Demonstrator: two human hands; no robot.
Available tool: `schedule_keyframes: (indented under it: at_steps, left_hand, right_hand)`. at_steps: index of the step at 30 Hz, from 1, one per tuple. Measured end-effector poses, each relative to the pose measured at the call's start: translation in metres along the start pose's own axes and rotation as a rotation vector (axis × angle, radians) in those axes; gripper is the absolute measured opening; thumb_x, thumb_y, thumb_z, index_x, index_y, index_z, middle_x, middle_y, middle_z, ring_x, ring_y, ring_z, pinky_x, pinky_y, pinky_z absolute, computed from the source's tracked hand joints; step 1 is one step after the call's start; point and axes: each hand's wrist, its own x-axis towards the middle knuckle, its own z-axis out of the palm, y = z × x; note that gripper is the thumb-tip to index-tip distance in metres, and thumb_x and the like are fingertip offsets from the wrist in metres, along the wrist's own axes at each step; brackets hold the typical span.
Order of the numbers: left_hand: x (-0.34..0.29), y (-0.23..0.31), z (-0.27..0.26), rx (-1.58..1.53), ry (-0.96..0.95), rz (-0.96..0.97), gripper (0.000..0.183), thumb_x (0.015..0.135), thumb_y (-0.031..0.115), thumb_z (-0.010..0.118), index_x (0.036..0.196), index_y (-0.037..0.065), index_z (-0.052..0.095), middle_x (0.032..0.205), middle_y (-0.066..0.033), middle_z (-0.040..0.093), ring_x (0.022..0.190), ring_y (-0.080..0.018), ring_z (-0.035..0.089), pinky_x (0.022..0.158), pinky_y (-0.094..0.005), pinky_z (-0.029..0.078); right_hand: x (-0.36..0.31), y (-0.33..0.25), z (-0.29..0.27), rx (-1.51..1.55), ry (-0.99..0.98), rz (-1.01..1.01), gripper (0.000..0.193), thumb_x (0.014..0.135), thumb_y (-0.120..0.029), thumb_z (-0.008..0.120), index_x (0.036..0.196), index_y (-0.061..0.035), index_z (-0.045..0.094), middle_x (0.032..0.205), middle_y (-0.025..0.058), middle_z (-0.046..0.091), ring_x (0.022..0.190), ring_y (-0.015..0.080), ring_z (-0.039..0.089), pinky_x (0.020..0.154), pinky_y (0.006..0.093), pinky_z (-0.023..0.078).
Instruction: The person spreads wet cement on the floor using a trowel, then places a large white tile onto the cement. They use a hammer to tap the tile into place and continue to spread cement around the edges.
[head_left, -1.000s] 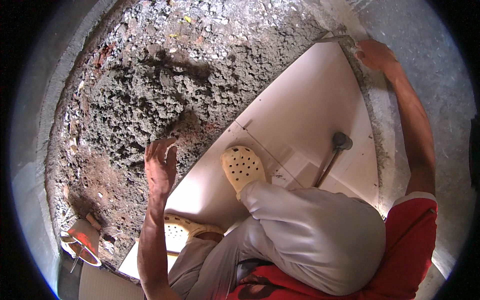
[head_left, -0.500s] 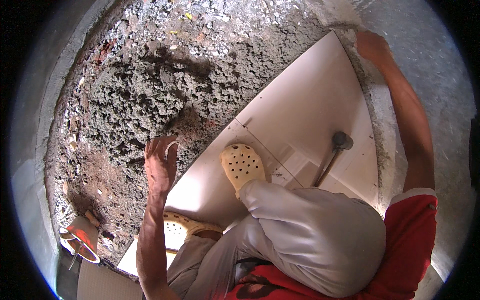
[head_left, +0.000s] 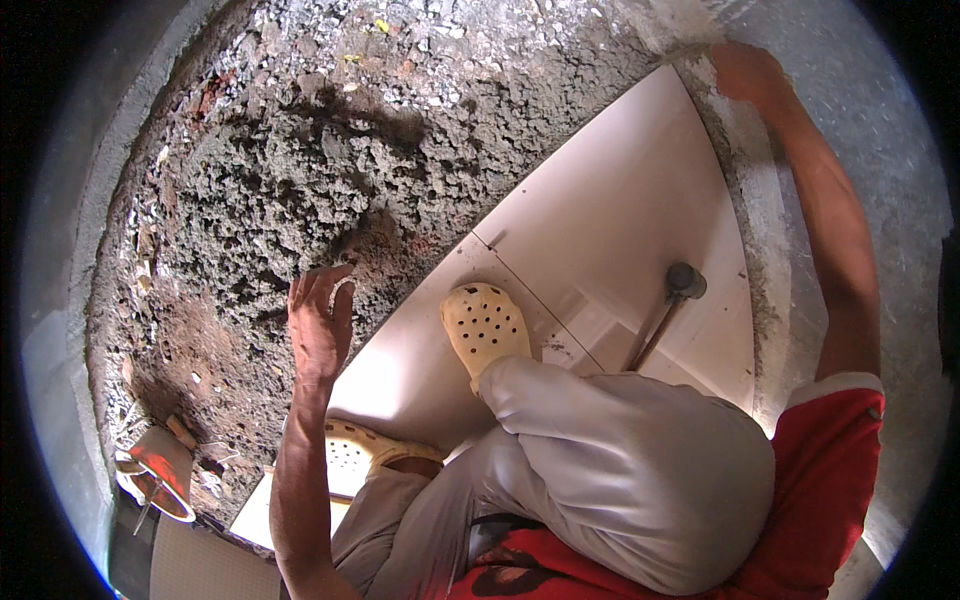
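My left hand hovers above the grey crumbly mortar at the left, its fingers spread apart from the thumb. A thin pale curve shows between thumb and fingers; whether it is a string or just the ground, I cannot tell. At the far right corner my right hand is closed with the fingers curled against the base of the wall, close to the tip of a large pale tile. Its fingertips are hidden, and so is anything in them. A mallet with a dark head lies on the tiles.
My feet, in yellow clogs, rest on the laid tiles. Stone chips and rubble cover the far ground. A tipped bucket, orange inside, lies at the lower left. A grey wall curves along the right.
My right hand has shifted slightly farther up along the wall's base. My left hand is nearly where it was; the mallet and tiles have not moved.
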Motion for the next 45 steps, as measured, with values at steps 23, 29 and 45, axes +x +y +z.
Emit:
schedule_keyframes:
  at_steps: [23,29,45]
  left_hand:
    - [-0.006,-0.001,-0.013,0.01,0.028,-0.033,0.021,0.095,0.01,0.066,0.114,0.007,0.073,0.112,-0.0116,0.071,0.105,-0.0293,0.064,0.099,-0.0423,0.048]
    - [-0.006,0.007,-0.017,0.018,0.004,-0.018,0.021,0.095,0.011,0.066,0.114,0.006,0.073,0.111,-0.0116,0.071,0.106,-0.0292,0.064,0.1,-0.0425,0.048]
    - [-0.01,-0.006,-0.118,0.243,-0.113,0.106,0.018,0.095,0.016,0.071,0.112,0.011,0.074,0.115,-0.0088,0.071,0.109,-0.0258,0.065,0.098,-0.0385,0.055]
  right_hand:
    - [0.01,-0.008,0.054,-0.016,0.049,0.086,0.039,0.098,-0.021,0.05,0.13,-0.0096,0.069,0.129,0.0192,0.069,0.12,0.0382,0.067,0.1,0.057,0.052]
    - [0.035,-0.029,0.054,0.189,0.07,0.155,0.036,0.097,-0.02,0.054,0.123,-0.0041,0.072,0.125,0.0216,0.07,0.115,0.0405,0.068,0.098,0.0563,0.053]
    - [0.034,-0.159,0.139,1.923,-0.015,0.517,0.045,0.103,-0.049,0.059,0.112,-0.0051,0.059,0.082,0.0069,0.063,0.06,0.0198,0.061,0.054,0.0403,0.056]
